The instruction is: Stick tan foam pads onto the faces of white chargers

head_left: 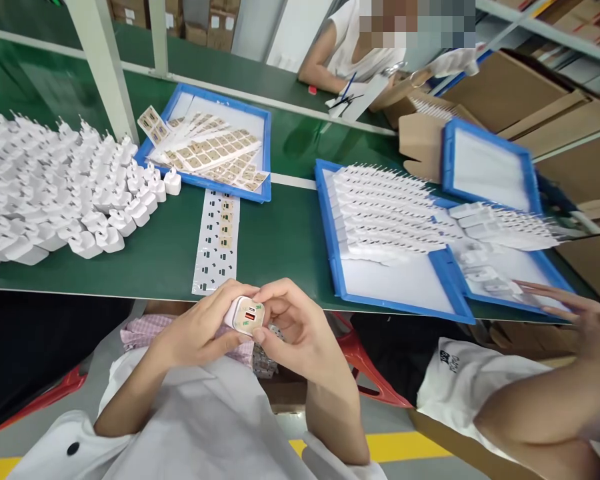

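Just in front of the table edge, my left hand (200, 330) is closed around a white plug charger (229, 316). The charger's end face points up at me, showing a red USB port, a smaller slot and a tan sticker (243, 323) with green marks. My right hand (300, 327) pinches that face from the right, thumb and index finger at its edge. A sticker sheet (216, 253) with dark printed shapes and a few tan labels lies on the table beyond my hands.
Many white chargers (95, 200) crowd the table's left. A blue tray (267, 147) holds label sheets. On the right, chargers stand in rows in another blue tray (333, 260). A neighbour's hand (565, 300) is over the far-right tray (510, 293); another person (365, 53) sits opposite.
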{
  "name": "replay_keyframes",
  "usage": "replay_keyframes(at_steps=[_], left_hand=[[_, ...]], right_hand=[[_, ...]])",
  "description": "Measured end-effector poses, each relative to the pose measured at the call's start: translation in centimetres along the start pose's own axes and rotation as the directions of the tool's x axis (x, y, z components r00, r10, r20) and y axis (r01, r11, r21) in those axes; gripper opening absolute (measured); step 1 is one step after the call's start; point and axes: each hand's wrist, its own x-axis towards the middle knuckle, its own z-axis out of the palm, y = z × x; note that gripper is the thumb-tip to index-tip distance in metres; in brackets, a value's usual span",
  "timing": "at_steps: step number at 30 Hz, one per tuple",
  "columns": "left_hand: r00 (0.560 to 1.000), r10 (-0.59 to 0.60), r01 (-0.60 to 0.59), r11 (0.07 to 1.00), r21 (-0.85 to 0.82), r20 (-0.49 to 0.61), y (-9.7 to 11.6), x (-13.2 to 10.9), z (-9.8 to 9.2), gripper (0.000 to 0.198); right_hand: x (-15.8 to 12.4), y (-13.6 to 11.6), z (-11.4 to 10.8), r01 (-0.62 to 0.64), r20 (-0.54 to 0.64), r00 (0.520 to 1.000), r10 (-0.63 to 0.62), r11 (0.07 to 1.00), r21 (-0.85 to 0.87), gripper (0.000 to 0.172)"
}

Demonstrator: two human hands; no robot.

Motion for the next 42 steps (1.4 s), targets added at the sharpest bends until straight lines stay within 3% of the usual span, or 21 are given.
replay_keyframes(at_steps=[7,12,16,21,25,33,39,42], left_hand=[[1.0,-0.019,0.018,1.0,-0.002,-0.012,-0.6,-0.6,0.2,0.043],[0.999,-0.044,0.044,0.999,0.027,-0.022,-0.5,-1.0,0.2,0.045],[0.997,-0.072,0.074,0.996,0.048,-0.037,-0.3,-1.1,0.1,0.046],[0.996,-0.077,0.079,0.995,0.064,-0.033,0.0,-0.6,0.4,0.039],[0.999,-0.019,0.022,0.998,0.06,-0.049,0.0,-0.3,0.7,0.033],[0.993,0.102,-0.09,0.979,0.184,-0.058,-0.5,0.1,1.7,0.026],[0.994,0.072,-0.064,0.993,0.095,-0.081,-1.2,-0.1,2.5,0.033],[0.991,0.059,-0.059,0.998,0.004,-0.116,-1.5,-0.3,2.5,0.035]], right_hand=[[0.2,1.0,0.0,-0.06,0.08,0.996,0.049,0.988,0.144,0.03],[-0.1,1.1,0.6,-0.048,-0.031,0.998,0.051,0.993,0.106,0.028],[0.0,1.0,1.0,-0.035,0.03,0.999,0.031,0.986,0.162,0.025],[0.0,1.3,1.2,-0.059,-0.057,0.996,0.065,0.993,0.102,0.02],[-0.1,1.3,1.3,-0.053,-0.035,0.998,0.058,0.99,0.134,0.016],[0.2,0.3,2.0,-0.084,-0.214,0.976,0.048,0.984,-0.16,0.025],[0.1,1.0,2.0,-0.104,-0.3,0.951,0.078,0.992,-0.072,0.04],[-0.3,0.9,2.1,-0.12,-0.222,0.967,0.129,0.991,0.054,0.039]])
